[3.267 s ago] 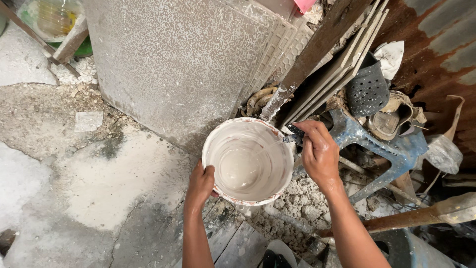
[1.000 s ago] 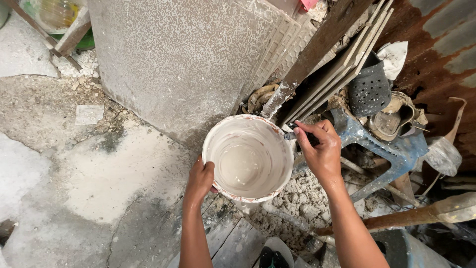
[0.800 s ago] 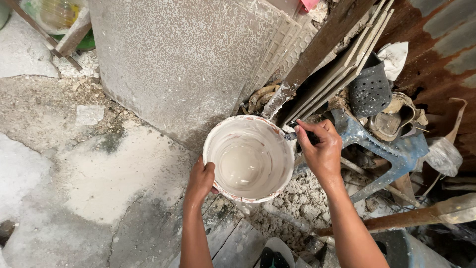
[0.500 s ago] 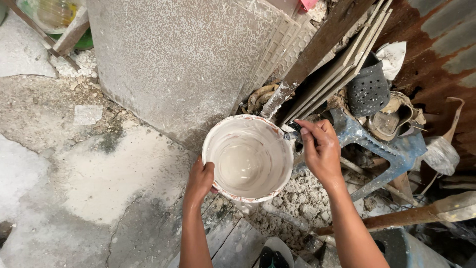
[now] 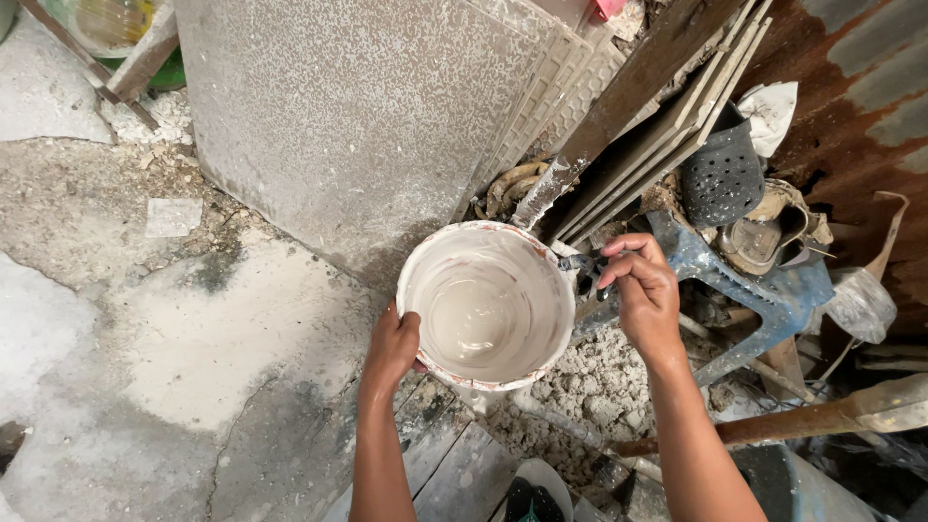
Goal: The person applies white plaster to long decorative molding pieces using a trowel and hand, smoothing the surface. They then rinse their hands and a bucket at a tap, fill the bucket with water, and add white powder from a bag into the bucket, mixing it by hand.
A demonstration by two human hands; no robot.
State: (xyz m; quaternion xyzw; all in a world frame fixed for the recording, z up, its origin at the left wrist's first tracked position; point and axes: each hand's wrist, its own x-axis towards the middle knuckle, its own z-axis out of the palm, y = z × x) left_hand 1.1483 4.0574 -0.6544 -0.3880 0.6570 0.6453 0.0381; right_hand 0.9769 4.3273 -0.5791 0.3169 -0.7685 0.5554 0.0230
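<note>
We hold a white bucket over the rubble near the middle of the scene, its inside coated with pale wet slurry that pools at the bottom. Our left hand grips the near-left rim, fingers curled around the edge. Our right hand is off the bucket, just to its right, with the fingers pinched on a small dark metal piece close to the rim; we cannot tell whether it is the bucket's handle fitting or a separate tool.

Behind the bucket a large grey slab leans with a stack of tiles to its right, and a blue plastic stool lies among debris on the far right. A rough concrete floor spreads to the left.

As we judge it, the risk is in the one-handed hold: the rim looks slick with slurry, so the bucket could tip or slide from the left hand and spill. The loose rubble beneath gives poor support if it is set down unevenly.
</note>
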